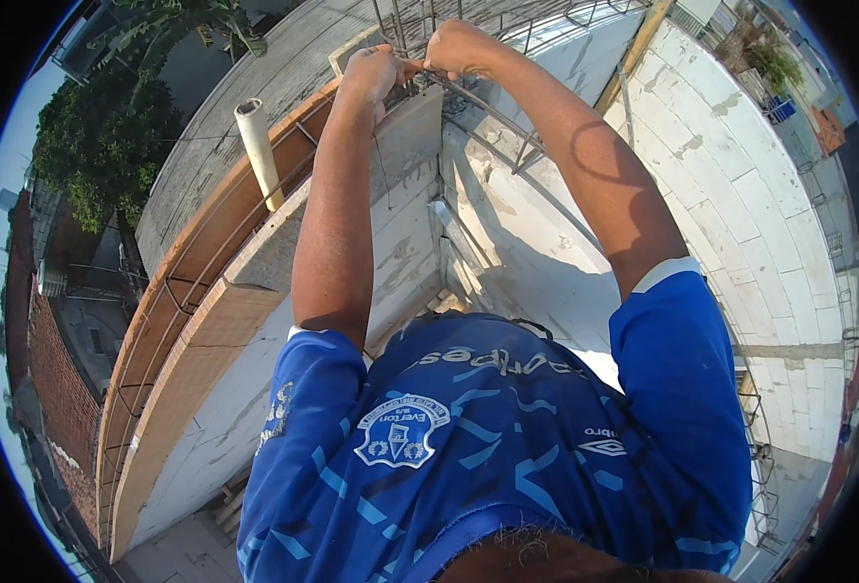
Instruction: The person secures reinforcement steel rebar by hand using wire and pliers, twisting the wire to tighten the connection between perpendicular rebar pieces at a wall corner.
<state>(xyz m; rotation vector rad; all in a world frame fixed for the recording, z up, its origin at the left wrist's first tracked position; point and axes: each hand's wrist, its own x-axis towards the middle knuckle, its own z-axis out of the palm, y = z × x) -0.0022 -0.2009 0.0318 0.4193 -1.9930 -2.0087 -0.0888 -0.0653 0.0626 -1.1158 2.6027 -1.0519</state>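
At the top of a wall corner, my left hand (373,76) and my right hand (461,49) meet with fingers closed in a pinch. Whatever lies between them is too small to make out. Steel reinforcing bars (478,100) cross right beside and under the fingers, and thin upright rods rise behind. A thin dark wire (381,160) dangles below my left hand, against the grey wall face. Next to my left wrist runs a timber formwork board (218,209) with a bar cage along it.
A pale plastic pipe (258,151) stands up from the formwork on the left. White block walls (740,204) enclose the right side. A wooden post (634,56) leans at the upper right. Beyond the left wall are a corrugated roof (245,83) and trees (109,141) lower down.
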